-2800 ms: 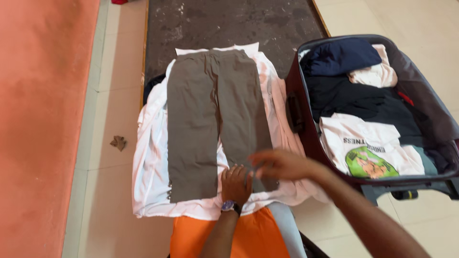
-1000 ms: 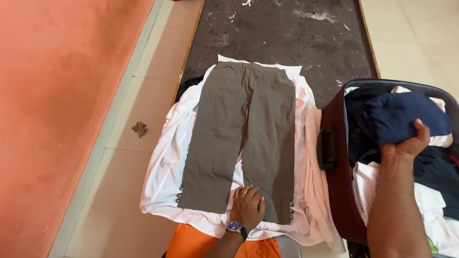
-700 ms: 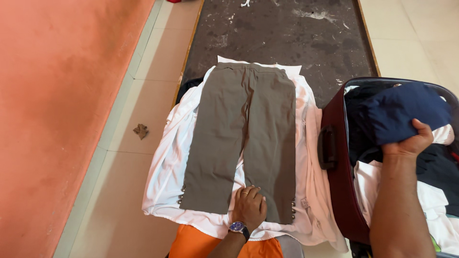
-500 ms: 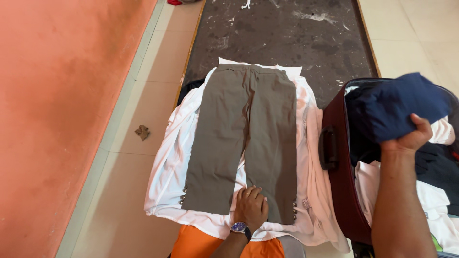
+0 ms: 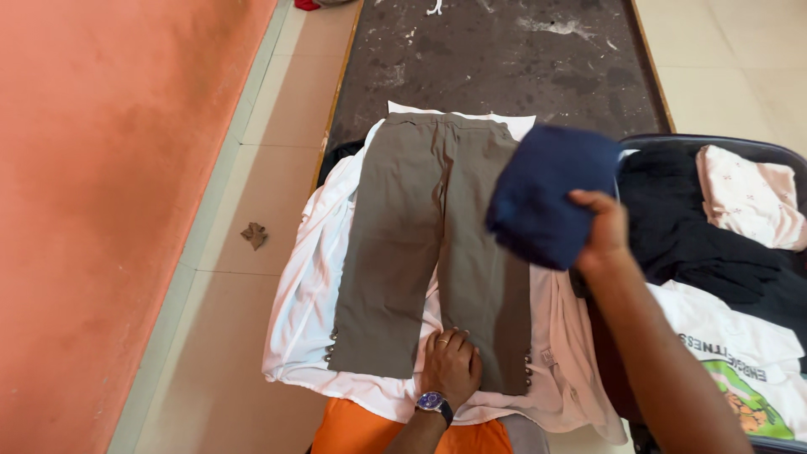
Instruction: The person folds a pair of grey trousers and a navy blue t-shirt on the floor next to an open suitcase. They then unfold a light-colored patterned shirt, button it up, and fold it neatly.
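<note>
R hand (image 5: 601, 235) clenched round folded navy-blue cloth bundle (image 5: 546, 193), held up in air over upper R leg of flat-laid grey-brown trousers (image 5: 420, 252) w/ small buttons at cuffs, just L of open maroon suitcase (image 5: 626, 378). L hand (image 5: 451, 366), wristwatch on, fingers spread, grasping nothing, pressed flat on trousers' lower R leg nr cuff; trousers spread atop white and pale-pink garments (image 5: 294, 311) on tiled floor, partly over dark mat (image 5: 496, 50). Inside suitcase: black clothes, pale-pink folded piece (image 5: 744, 197), white printed tee (image 5: 740, 361); crumpled brown scrap (image 5: 254, 234) on tiles well apart to L.
</note>
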